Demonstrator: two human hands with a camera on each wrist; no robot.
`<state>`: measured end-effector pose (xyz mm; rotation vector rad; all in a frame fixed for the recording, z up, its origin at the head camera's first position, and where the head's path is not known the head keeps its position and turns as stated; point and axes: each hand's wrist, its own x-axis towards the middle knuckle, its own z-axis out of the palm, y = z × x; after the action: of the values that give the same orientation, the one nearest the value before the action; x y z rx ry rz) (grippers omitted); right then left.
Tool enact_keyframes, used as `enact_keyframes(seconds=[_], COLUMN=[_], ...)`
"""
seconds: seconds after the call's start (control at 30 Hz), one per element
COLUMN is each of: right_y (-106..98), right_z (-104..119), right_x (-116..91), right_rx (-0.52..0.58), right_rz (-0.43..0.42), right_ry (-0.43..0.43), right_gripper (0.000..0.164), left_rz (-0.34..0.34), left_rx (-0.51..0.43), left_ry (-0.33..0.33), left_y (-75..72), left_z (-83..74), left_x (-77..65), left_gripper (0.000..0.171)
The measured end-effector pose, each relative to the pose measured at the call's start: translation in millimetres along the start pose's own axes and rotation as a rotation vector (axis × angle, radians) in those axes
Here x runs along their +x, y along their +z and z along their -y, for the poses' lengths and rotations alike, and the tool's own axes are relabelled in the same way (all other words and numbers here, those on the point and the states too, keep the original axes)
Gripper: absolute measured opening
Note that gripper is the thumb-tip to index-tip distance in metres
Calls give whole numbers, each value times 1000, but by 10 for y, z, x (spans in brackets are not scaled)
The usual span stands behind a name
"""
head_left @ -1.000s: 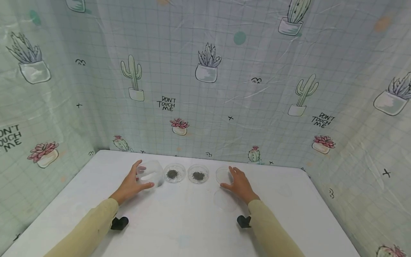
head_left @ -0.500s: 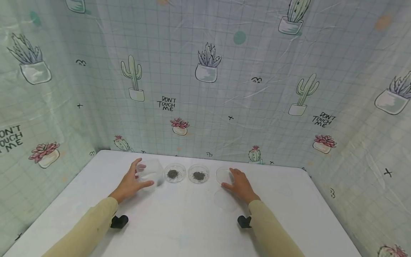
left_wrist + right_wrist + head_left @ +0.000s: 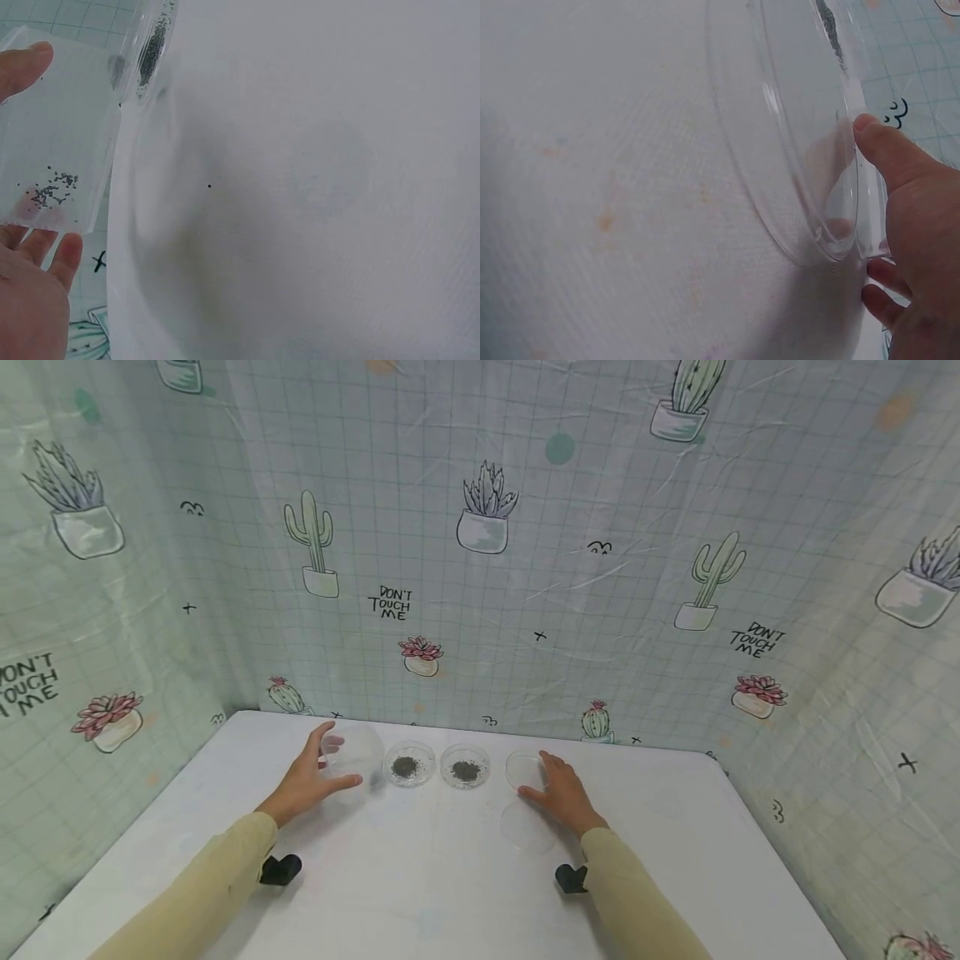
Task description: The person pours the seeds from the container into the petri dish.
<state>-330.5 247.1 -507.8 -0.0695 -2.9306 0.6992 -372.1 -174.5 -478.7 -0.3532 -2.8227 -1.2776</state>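
Observation:
My left hand (image 3: 307,783) grips a translucent plastic cup (image 3: 358,750) above the table's back left, thumb on the near side and fingers on the far side. The left wrist view shows a scatter of small dark grains (image 3: 54,191) in the cup. To its right, two clear petri dishes (image 3: 408,780) hold small heaps of dark grains (image 3: 465,770). At the right end of the row, my right hand (image 3: 561,793) holds a third clear petri dish (image 3: 517,767) between thumb and fingers. No heap shows in that dish. In front of it lies a clear round lid (image 3: 525,831).
All this stands on a white table (image 3: 450,877) walled in by a patterned curtain (image 3: 525,593) at the back and both sides. A few stray grains lie around the filled dishes. Black wrist mounts (image 3: 281,870) stick out at both sleeves.
The left hand and its cup have risen slightly and the cup's tilt has changed. The right hand stays at the third dish; the dishes and lid have kept their places.

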Motion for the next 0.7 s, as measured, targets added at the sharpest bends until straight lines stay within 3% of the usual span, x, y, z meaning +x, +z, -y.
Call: enact_keyframes(seconds=[0.7], right_y=[-11], right_z=[-19], right_x=[3], right_rx=[-3], right_rz=[12], right_ry=[-20], right_gripper=[87], left_rz=[14], left_rx=[-15], left_ry=[26], left_y=[-25], left_z=[-163], left_x=[77], left_gripper=[110])
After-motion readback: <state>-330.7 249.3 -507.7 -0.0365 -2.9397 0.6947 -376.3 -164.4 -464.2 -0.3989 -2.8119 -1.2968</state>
